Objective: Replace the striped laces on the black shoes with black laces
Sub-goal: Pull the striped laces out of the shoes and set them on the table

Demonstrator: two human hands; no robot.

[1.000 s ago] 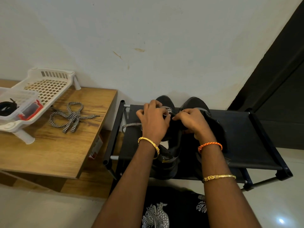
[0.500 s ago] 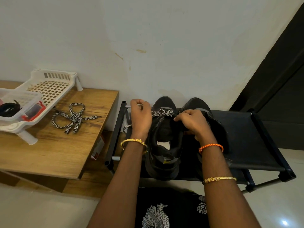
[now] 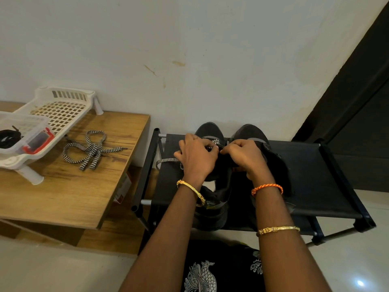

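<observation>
Both hands are working at the top of the left black shoe, which is sitting on the black shoe rack beside the right black shoe, both toes pointing at the wall. The left hand is curling its fingers around the striped lace at the shoe's eyelets, and a loose run of that lace is trailing out to the left of those fingers across the rack's fabric. The right hand is bending its fingers down onto the shoe's dark tongue and pinching it, its fingertips almost meeting those of the left hand. Well to the left of the fingers, a second striped lace is lying in a loose tangle on the wooden surface. Farther left still, a white plastic basket is standing on that surface and carrying a clear box, in which black laces are lying coiled.
</observation>
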